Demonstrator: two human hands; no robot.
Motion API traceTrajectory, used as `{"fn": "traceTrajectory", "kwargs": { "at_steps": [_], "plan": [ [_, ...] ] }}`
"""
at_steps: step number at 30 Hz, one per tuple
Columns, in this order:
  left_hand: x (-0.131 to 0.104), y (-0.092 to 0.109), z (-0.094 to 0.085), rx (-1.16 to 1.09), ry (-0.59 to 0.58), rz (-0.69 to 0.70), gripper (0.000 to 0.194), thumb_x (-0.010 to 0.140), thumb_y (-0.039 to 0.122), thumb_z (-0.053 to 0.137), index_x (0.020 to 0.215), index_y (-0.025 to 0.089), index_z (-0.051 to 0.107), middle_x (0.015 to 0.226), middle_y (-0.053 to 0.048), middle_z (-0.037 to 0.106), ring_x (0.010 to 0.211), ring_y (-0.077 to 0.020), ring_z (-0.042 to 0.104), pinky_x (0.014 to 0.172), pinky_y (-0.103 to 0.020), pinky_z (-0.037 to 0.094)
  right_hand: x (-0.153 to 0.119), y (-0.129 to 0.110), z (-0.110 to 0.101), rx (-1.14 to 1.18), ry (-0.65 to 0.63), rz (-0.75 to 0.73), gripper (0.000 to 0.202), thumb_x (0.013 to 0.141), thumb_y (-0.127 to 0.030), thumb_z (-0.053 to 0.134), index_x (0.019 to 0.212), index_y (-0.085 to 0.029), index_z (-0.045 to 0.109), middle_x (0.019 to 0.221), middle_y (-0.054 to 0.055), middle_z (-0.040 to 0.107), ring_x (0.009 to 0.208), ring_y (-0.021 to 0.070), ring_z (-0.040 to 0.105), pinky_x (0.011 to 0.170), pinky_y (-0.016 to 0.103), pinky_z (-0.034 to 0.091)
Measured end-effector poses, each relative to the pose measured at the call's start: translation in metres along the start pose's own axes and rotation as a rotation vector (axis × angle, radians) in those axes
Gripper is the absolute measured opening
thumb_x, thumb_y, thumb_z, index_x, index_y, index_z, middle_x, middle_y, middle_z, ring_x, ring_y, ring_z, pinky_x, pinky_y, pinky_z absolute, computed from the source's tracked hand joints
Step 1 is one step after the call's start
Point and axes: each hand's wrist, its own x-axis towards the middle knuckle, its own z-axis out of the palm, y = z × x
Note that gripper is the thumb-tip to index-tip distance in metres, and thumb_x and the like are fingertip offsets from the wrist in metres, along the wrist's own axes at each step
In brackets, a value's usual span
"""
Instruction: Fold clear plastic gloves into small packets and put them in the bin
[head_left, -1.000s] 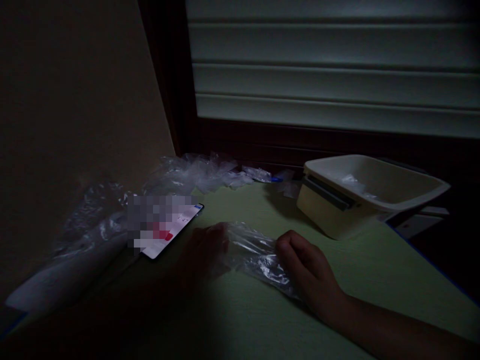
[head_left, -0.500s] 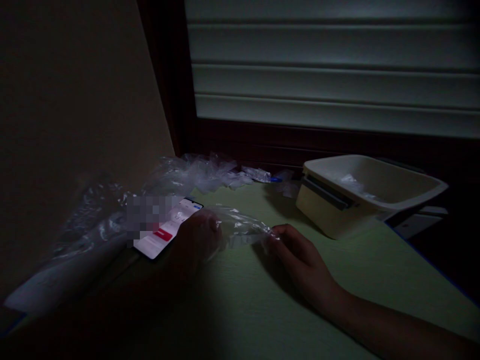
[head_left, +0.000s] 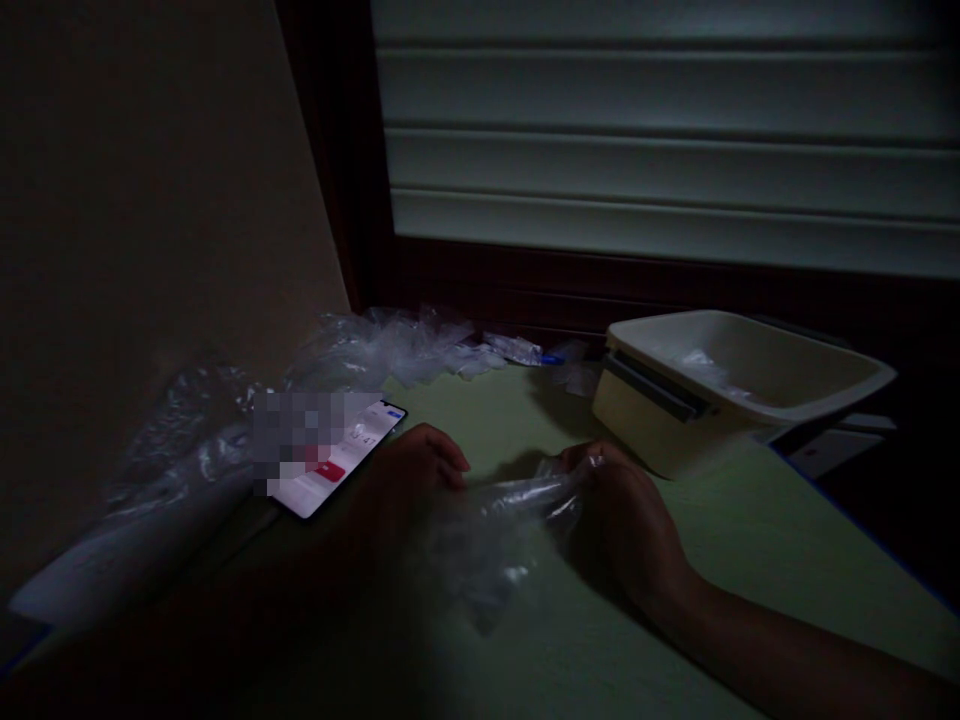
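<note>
A clear plastic bag, crumpled and blurred by motion, hangs over the green tabletop between my hands. My right hand is closed on its right end, with the gathered film showing at the fingertips. To the left, my left hand has its fingers loosely curved and apart from the film, just above the bag's left edge. Its thumb is hard to make out in the dark. A phone with a lit screen lies beside the left hand, partly covered by a pixelated patch.
A beige bin with a dark handle stands at the right, clear plastic inside it. A heap of clear plastic bags lies along the back, with a blue-tipped item at its end. More plastic film lines the left side. The green table has a blue edge.
The plastic bag, stretched between both hands before, has dropped towards me on its left side. My left hand has let go of it; my right hand has turned and gathered its end.
</note>
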Motion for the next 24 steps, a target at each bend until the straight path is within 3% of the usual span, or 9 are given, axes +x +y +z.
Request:
{"fn": "traceTrajectory", "kwargs": {
  "at_steps": [4, 9, 13, 18, 24],
  "plan": [
    [0.005, -0.002, 0.004, -0.044, -0.082, 0.027, 0.039, 0.083, 0.053, 0.047, 0.077, 0.016, 0.055, 0.073, -0.007, 0.064, 0.064, -0.0189, 0.062, 0.064, -0.030, 0.048, -0.002, -0.006, 0.003, -0.071, 0.013, 0.017, 0.032, 0.083, -0.043, 0.055, 0.061, -0.023, 0.044, 0.057, -0.005, 0.038, 0.050, 0.0123, 0.037, 0.045, 0.023, 0.035],
    [0.007, -0.011, 0.010, -0.054, -0.171, 0.061, 0.044, 0.082, 0.059, 0.044, 0.076, 0.017, 0.052, 0.071, -0.005, 0.062, 0.058, -0.0163, 0.060, 0.059, -0.028, 0.046, -0.006, -0.011, 0.008, -0.142, -0.087, -0.009, 0.031, 0.076, -0.041, 0.064, 0.062, -0.022, 0.046, 0.054, -0.006, 0.039, 0.048, 0.0102, 0.036, 0.043, 0.021, 0.030],
    [0.002, -0.012, 0.014, -0.010, -0.224, 0.089, 0.040, 0.082, 0.056, 0.050, 0.073, 0.016, 0.053, 0.065, -0.002, 0.060, 0.057, -0.0146, 0.057, 0.057, -0.026, 0.044, -0.012, -0.013, 0.008, -0.309, -0.229, -0.137, 0.021, 0.078, -0.030, 0.061, 0.063, -0.021, 0.049, 0.051, -0.006, 0.043, 0.046, 0.0099, 0.039, 0.043, 0.021, 0.032],
    [-0.006, -0.006, 0.018, 0.062, -0.282, 0.127, 0.033, 0.066, 0.045, 0.072, 0.075, 0.017, 0.058, 0.070, 0.000, 0.062, 0.063, -0.0140, 0.055, 0.061, -0.024, 0.043, -0.017, -0.012, 0.006, -0.392, -0.337, -0.338, 0.018, 0.083, -0.025, 0.057, 0.068, -0.021, 0.051, 0.051, -0.007, 0.042, 0.044, 0.0087, 0.040, 0.042, 0.019, 0.031],
    [-0.006, 0.001, 0.020, 0.157, -0.281, 0.138, 0.022, 0.077, 0.035, 0.060, 0.066, 0.016, 0.059, 0.060, 0.001, 0.057, 0.059, -0.0131, 0.052, 0.059, -0.024, 0.041, -0.017, -0.010, 0.005, -0.437, -0.381, -0.380, 0.014, 0.087, -0.024, 0.053, 0.074, -0.021, 0.053, 0.058, -0.005, 0.048, 0.050, 0.0097, 0.047, 0.047, 0.019, 0.038]
  ]
}}
